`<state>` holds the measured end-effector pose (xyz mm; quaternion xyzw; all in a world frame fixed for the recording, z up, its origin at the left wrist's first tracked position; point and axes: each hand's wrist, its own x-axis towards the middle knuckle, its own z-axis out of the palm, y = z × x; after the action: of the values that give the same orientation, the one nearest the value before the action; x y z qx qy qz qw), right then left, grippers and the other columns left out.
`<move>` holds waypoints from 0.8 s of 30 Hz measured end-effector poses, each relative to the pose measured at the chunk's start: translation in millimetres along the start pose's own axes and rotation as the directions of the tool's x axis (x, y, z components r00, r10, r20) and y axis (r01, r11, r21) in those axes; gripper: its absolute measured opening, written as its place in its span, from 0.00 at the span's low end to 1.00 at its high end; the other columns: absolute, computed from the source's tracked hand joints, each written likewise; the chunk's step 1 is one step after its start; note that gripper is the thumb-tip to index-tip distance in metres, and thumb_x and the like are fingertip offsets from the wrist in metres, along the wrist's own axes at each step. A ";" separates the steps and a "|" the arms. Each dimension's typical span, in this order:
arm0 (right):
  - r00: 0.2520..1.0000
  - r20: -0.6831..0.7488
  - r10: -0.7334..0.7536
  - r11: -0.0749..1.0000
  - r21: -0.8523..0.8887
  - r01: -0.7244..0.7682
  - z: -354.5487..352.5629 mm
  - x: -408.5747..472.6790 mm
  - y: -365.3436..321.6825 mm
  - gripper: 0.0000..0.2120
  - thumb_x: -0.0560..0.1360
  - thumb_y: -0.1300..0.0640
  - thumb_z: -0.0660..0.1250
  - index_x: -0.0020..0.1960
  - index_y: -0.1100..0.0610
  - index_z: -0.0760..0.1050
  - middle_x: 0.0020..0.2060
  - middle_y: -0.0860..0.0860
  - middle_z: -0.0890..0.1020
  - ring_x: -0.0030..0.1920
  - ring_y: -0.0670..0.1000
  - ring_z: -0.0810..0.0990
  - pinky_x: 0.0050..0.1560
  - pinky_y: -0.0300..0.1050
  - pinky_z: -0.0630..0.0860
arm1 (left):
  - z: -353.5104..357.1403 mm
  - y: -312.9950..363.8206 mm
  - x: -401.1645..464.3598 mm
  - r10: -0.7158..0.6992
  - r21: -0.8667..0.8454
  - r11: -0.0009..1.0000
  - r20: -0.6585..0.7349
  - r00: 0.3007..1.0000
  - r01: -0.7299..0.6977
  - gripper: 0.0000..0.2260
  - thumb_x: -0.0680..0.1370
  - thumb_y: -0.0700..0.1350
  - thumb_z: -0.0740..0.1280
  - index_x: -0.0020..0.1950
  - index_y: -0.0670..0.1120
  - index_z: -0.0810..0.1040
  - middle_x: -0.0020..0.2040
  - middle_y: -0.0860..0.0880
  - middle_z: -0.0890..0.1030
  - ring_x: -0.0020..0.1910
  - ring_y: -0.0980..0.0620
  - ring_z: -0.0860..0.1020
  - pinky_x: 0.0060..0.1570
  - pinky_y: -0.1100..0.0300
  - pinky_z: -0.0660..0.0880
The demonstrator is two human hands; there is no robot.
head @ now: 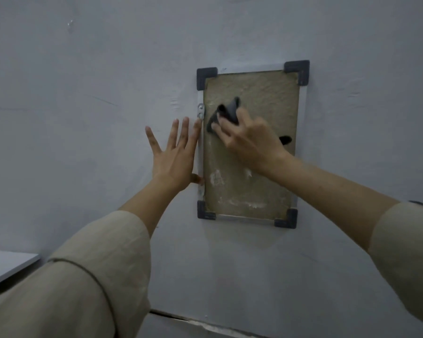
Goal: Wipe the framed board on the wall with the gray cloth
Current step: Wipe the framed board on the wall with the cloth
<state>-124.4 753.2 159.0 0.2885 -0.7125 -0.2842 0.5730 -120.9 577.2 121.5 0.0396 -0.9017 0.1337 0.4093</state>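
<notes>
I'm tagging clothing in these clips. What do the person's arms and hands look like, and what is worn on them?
Both arms wear loose beige sleeves of a linen-like cloth, ending short of the wrists so the forearms are bare. The left hand and right hand are bare too: no gloves, rings, watch or bracelets in view.

My right hand (248, 140) hides most of the crumpled gray cloth (226, 113); my left hand's (174, 154) thumb is mostly hidden.

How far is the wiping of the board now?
Under way. The right hand presses the gray cloth on the upper left of the board, while the left hand lies flat on the wall by the frame's left edge. White smears near the bottom are still to wipe.
</notes>
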 end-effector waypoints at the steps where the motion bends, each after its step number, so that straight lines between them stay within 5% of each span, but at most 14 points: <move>1: 0.997 0.028 -0.072 0.997 -0.011 0.072 0.9 -12.3 -7.8 0.22 0.78 0.65 0.44 0.69 0.60 0.65 0.63 0.56 0.73 0.54 0.55 0.74 0.43 0.42 0.77 | 0.2 0.1 0.0 0.000 -0.001 1.000 -0.005 1.000 0.000 0.57 0.66 0.67 0.68 0.71 0.48 0.26 0.76 0.45 0.34 0.74 0.45 0.34 0.60 0.28 0.32; 7: 0.988 0.036 -0.149 0.981 -0.116 0.153 -6.3 -0.8 5.2 0.22 0.78 0.65 0.42 0.64 0.58 0.69 0.60 0.54 0.76 0.54 0.56 0.74 0.39 0.43 0.73 | -1.3 -0.1 0.1 -0.003 0.005 1.000 0.004 1.000 0.003 0.57 0.66 0.67 0.68 0.71 0.49 0.25 0.76 0.45 0.34 0.74 0.45 0.33 0.60 0.28 0.32; 10: 0.999 0.026 0.030 0.997 -0.072 -0.028 -15.7 35.8 20.6 0.13 0.81 0.64 0.52 0.63 0.61 0.70 0.60 0.57 0.75 0.60 0.61 0.71 0.42 0.46 0.73 | -1.9 -0.8 -0.4 -0.003 0.004 1.000 0.017 1.000 0.003 0.58 0.66 0.67 0.68 0.71 0.48 0.25 0.76 0.45 0.33 0.74 0.45 0.33 0.60 0.28 0.32; 14: 0.974 0.035 0.225 0.972 0.061 -0.227 -21.5 44.9 14.5 0.13 0.80 0.63 0.56 0.63 0.61 0.72 0.59 0.56 0.76 0.60 0.62 0.70 0.42 0.47 0.73 | -2.4 -1.5 -0.1 -0.002 -0.009 1.000 0.017 1.000 0.002 0.58 0.65 0.67 0.68 0.71 0.49 0.24 0.76 0.45 0.33 0.74 0.45 0.34 0.60 0.28 0.32; 19: 0.985 0.112 -0.128 0.991 -0.011 0.130 -8.4 -14.2 -29.4 0.17 0.79 0.64 0.50 0.62 0.59 0.72 0.54 0.52 0.77 0.49 0.52 0.75 0.33 0.40 0.69 | -1.3 -1.3 -0.2 -0.008 -0.018 1.000 0.004 1.000 0.008 0.57 0.66 0.66 0.69 0.70 0.50 0.24 0.76 0.45 0.34 0.74 0.45 0.33 0.60 0.27 0.32; 24: 0.989 0.060 -0.138 0.979 -0.144 0.145 -9.2 11.9 1.7 0.13 0.80 0.62 0.53 0.61 0.57 0.71 0.55 0.52 0.77 0.51 0.54 0.75 0.36 0.41 0.72 | 1.3 -1.4 1.1 -0.010 -0.004 1.000 0.006 1.000 0.010 0.57 0.66 0.66 0.68 0.71 0.50 0.25 0.76 0.45 0.34 0.74 0.45 0.33 0.58 0.29 0.29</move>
<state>-117.7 744.9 169.7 0.2881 -0.6811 -0.3834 0.5532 -122.3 575.5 121.8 0.0438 -0.9029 0.1296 0.4074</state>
